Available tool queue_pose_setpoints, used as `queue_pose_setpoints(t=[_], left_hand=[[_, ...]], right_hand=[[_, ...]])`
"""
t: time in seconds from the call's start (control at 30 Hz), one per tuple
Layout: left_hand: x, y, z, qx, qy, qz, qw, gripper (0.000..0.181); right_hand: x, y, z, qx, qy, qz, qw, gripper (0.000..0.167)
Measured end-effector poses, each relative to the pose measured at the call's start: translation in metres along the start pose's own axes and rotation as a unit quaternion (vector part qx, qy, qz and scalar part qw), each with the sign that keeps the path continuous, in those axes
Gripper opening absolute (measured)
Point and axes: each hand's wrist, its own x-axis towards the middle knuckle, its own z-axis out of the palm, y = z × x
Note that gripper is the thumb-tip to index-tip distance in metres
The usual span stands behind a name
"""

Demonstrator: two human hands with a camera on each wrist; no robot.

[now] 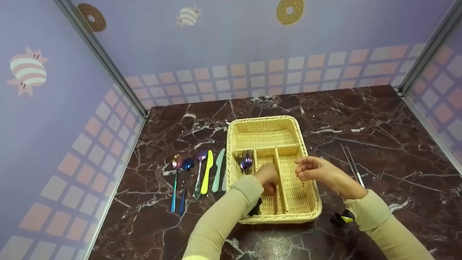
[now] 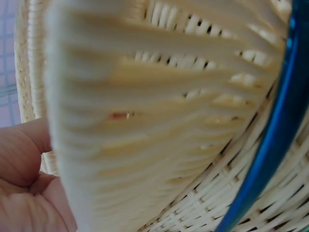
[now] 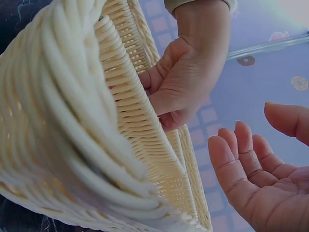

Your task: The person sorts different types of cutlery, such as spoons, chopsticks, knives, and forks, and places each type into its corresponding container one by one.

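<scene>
My left hand [image 1: 267,174] reaches down into the middle compartment of a pale yellow woven basket [image 1: 317,207]. Beneath it shows a thin copper-coloured utensil handle [image 1: 275,202]; its other end is hidden. A divider covers the left fingertips in the right wrist view, so whether they grip the handle is unclear. The right hand [image 1: 317,171] hovers by the basket's right compartment, its fingers [image 3: 248,157] loosely bent and holding nothing. In the left compartment lie forks [image 1: 246,160] with dark purple heads, and a shiny blue handle [image 2: 270,145] crosses that compartment in the left wrist view.
Left of the basket lie a copper-headed spoon [image 1: 177,162], a blue spoon [image 1: 187,164], a purple-headed spoon [image 1: 201,156], a yellow knife [image 1: 207,173] and a mint knife [image 1: 218,171]. Metal chopsticks [image 1: 352,162] lie to the right. Printed panels [image 1: 231,39] wall the marble-patterned table [image 1: 180,126].
</scene>
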Motion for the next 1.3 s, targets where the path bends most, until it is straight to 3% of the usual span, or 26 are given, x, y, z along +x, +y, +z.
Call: queue_pose_setpoints(t=[0.07,0.17,0.27,0.37,0.47,0.53,0.63,0.77,0.83,0.9,1.0,1.07,1.17,1.3], left_hand=[[0.026,-0.012,0.015,0.002,-0.003,0.006,1.0,0.025],[0.035,-0.019,0.016,-0.046,-0.025,0.006,0.9986,0.022],[-0.007,-0.001,-0.009,-0.091,-0.02,-0.007,0.9956,0.02],[-0.041,0.009,-0.029,-0.139,0.006,0.019,0.9902,0.006],[-0.068,0.008,-0.052,-0.181,0.037,0.071,0.9804,0.039],[-0.081,0.001,-0.07,-0.207,0.064,0.097,0.9713,0.05],[-0.097,-0.019,-0.098,-0.23,0.129,0.136,0.9551,0.045],[-0.11,-0.052,-0.119,-0.255,0.226,0.174,0.9239,0.037],[-0.114,-0.068,-0.121,-0.273,0.26,0.187,0.9074,0.033],[-0.115,-0.084,-0.119,-0.289,0.278,0.181,0.8983,0.03],[-0.114,-0.105,-0.113,-0.313,0.279,0.156,0.8945,0.029],[-0.112,-0.116,-0.107,-0.323,0.274,0.133,0.8962,0.028],[-0.11,-0.128,-0.099,-0.329,0.272,0.113,0.8972,0.027],[-0.106,-0.137,-0.089,-0.323,0.266,0.105,0.9022,0.026]], right_hand=[[0.0,0.001,-0.001,-0.006,0.006,0.005,1.0,0.04],[-0.001,0.001,-0.003,-0.005,0.007,0.009,0.9999,0.043],[-0.002,0.003,-0.007,0.004,0.005,0.003,1.0,0.042],[-0.005,0.005,-0.017,0.023,0.013,-0.012,0.9996,0.037],[-0.01,0.009,-0.032,0.044,0.038,-0.038,0.9976,0.029],[-0.014,0.013,-0.044,0.05,0.063,-0.053,0.9954,0.026],[-0.022,0.023,-0.065,0.04,0.114,-0.056,0.9911,0.025],[-0.036,0.041,-0.093,-0.051,0.197,-0.024,0.9788,0.02],[-0.041,0.05,-0.104,-0.132,0.237,0.01,0.9624,0.026],[-0.046,0.059,-0.111,-0.208,0.256,0.057,0.9424,0.036],[-0.053,0.069,-0.117,-0.293,0.259,0.125,0.9118,0.041],[-0.056,0.073,-0.119,-0.326,0.253,0.149,0.8987,0.04],[-0.059,0.076,-0.122,-0.347,0.247,0.157,0.8912,0.033],[-0.06,0.078,-0.124,-0.345,0.232,0.16,0.8954,0.027]])
